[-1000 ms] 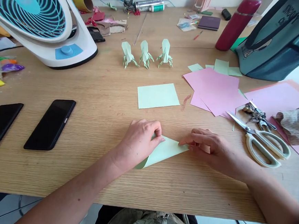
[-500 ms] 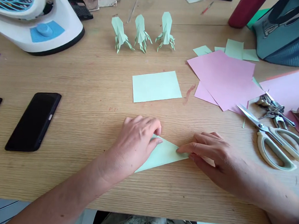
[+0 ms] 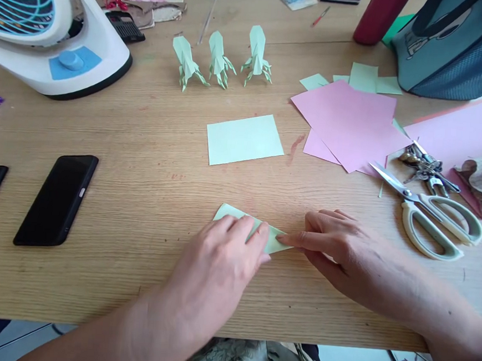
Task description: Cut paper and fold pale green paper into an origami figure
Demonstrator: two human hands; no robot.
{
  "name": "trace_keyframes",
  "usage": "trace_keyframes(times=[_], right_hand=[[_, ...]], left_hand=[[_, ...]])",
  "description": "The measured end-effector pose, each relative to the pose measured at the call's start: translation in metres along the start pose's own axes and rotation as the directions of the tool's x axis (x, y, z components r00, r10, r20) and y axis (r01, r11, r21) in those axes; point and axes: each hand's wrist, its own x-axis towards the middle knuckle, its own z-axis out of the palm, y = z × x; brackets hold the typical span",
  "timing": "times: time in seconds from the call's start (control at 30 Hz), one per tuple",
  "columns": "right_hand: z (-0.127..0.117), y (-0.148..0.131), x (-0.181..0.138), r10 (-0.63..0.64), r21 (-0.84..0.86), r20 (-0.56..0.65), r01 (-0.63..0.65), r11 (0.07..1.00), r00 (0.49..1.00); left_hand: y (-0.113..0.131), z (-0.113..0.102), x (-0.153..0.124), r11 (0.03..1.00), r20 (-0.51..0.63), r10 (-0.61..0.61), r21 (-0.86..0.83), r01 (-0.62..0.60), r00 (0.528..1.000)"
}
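Observation:
A folded pale green paper (image 3: 238, 220) lies flat on the wooden table (image 3: 151, 157) near its front edge. My left hand (image 3: 217, 267) rests on it with the fingers stretched flat, covering most of it. My right hand (image 3: 335, 249) lies just to the right, its fingers extended and pressing the paper's right tip. A second green sheet (image 3: 244, 139) lies unfolded a little farther back. Three green origami figures (image 3: 219, 59) stand in a row behind that.
Pink sheets (image 3: 349, 125), scissors (image 3: 430, 212) and keys (image 3: 426, 164) lie to the right. Two black phones (image 3: 56, 199) lie at the left, a white fan (image 3: 48, 26) at the back left. A blue bag (image 3: 455, 47) and a red bottle (image 3: 379, 16) stand at the back right.
The green paper went from a raised fold to lying flat. My left hand slid forward and flattened on top of it. My right hand stayed at the paper's right tip.

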Motion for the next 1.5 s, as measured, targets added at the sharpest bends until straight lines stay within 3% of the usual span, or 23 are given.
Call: trace_keyframes(times=[0.2,0.37,0.6,0.97,1.33,1.5], right_hand=[[-0.002,-0.003,0.003,-0.050,0.082,-0.037,0.053,0.995,0.998],[-0.001,-0.003,0.004,-0.052,0.183,-0.065,0.063,0.981,0.997],[0.011,0.002,-0.015,-0.017,0.157,-0.111,0.034,0.987,0.994],[0.032,0.003,-0.038,-0.129,0.071,-0.241,0.150,0.986,0.962],[0.035,0.007,-0.039,-0.257,-0.066,-0.220,0.248,0.966,0.941],[0.035,0.007,-0.040,-0.214,-0.041,-0.195,0.210,0.977,0.957]], left_hand=[[0.024,0.010,-0.021,0.993,0.044,0.009,0.117,-0.014,0.999],[0.026,0.021,-0.026,0.981,0.111,-0.028,0.193,0.006,0.993],[0.025,0.023,-0.029,0.974,0.193,-0.045,0.228,0.000,0.980],[0.030,0.029,-0.032,0.970,0.114,-0.092,0.236,0.063,0.989],[0.030,0.034,-0.028,0.963,0.121,-0.113,0.257,0.079,0.986],[0.032,0.031,-0.028,0.960,0.117,-0.126,0.264,0.091,0.985]])
